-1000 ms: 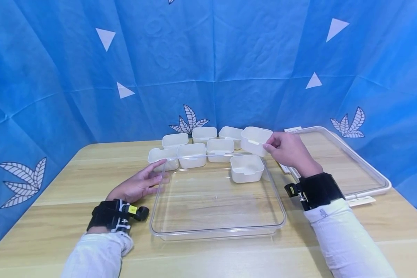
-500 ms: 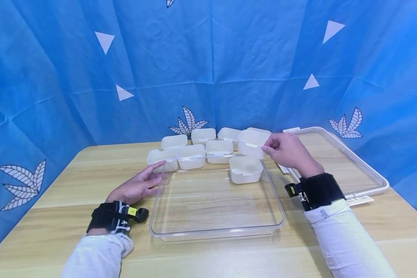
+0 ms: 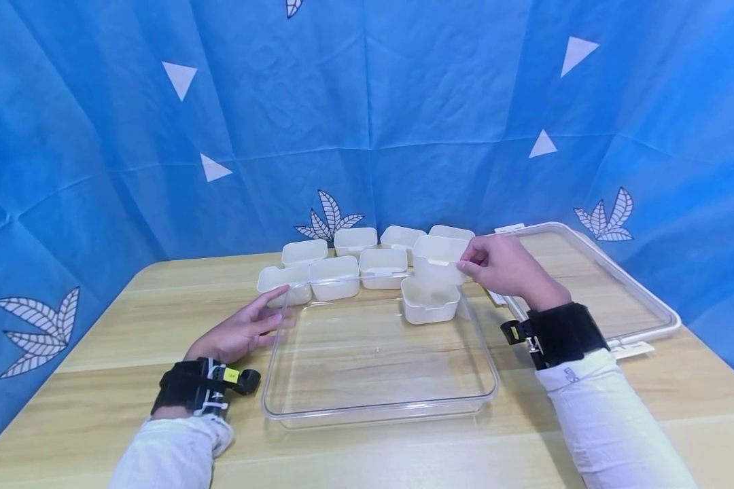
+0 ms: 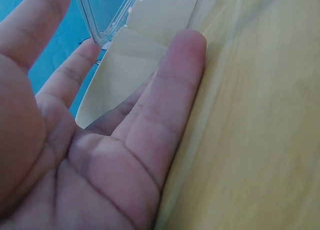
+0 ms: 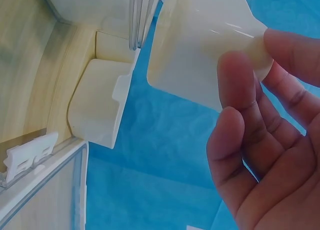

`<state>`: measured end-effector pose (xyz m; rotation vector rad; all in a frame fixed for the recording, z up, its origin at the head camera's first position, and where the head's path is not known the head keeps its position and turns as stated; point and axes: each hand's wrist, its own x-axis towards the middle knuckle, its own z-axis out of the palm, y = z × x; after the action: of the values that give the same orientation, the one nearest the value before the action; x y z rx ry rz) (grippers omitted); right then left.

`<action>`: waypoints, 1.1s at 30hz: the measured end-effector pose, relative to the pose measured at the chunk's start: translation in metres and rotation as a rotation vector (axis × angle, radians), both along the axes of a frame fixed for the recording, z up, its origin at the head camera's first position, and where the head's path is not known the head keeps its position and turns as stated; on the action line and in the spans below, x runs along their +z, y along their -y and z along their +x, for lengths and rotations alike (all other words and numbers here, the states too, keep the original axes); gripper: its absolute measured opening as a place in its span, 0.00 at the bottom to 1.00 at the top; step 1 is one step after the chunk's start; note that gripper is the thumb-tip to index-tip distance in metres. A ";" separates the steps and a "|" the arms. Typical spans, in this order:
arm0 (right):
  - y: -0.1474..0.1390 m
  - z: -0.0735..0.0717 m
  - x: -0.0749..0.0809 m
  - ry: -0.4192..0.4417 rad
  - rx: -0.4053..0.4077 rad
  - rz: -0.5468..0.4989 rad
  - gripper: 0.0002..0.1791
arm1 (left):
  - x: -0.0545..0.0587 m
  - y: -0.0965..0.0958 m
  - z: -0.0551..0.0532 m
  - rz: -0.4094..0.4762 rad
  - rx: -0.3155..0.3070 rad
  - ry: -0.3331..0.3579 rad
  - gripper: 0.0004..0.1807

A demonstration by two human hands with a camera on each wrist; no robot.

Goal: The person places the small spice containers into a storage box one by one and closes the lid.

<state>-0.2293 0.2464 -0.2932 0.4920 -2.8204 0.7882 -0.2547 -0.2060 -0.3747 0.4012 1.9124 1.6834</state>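
My right hand (image 3: 506,268) pinches a small white plastic bin (image 3: 437,258) by its right side, fingers and thumb on its wall. This bin is raised at the back right of a clear rectangular box (image 3: 379,411). Below it, a second white bin (image 3: 429,314) sits inside the box's back right corner and is partly covered by the held one. My left hand (image 3: 238,331) is beside the box's back left corner, its fingers extended by the rim. The left wrist view shows the palm (image 4: 100,175) with nothing in it, low over the table.
Several more white bins (image 3: 335,280) stand in two uneven rows behind the box. At the right lies a clear lid (image 3: 667,319) with a white rim and white clips (image 5: 30,155). A blue patterned cloth (image 3: 367,102) hangs behind the wooden table (image 3: 128,319).
My right hand has carried the bin slightly left and down, toward the one in the box. Another bin behind it has come into sight. The left hand has stayed in place.
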 end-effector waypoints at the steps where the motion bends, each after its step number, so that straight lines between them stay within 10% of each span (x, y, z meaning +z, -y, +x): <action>1: 0.000 0.000 0.000 -0.006 0.002 0.002 0.06 | 0.000 0.000 0.000 0.000 0.001 0.001 0.39; 33: 0.005 0.001 -0.003 0.002 0.051 -0.099 0.06 | -0.001 0.003 -0.002 -0.032 0.010 -0.025 0.39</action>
<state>-0.2286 0.2413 -0.2962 0.5491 -2.7642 0.9340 -0.2565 -0.2093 -0.3759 0.4022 1.9597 1.6600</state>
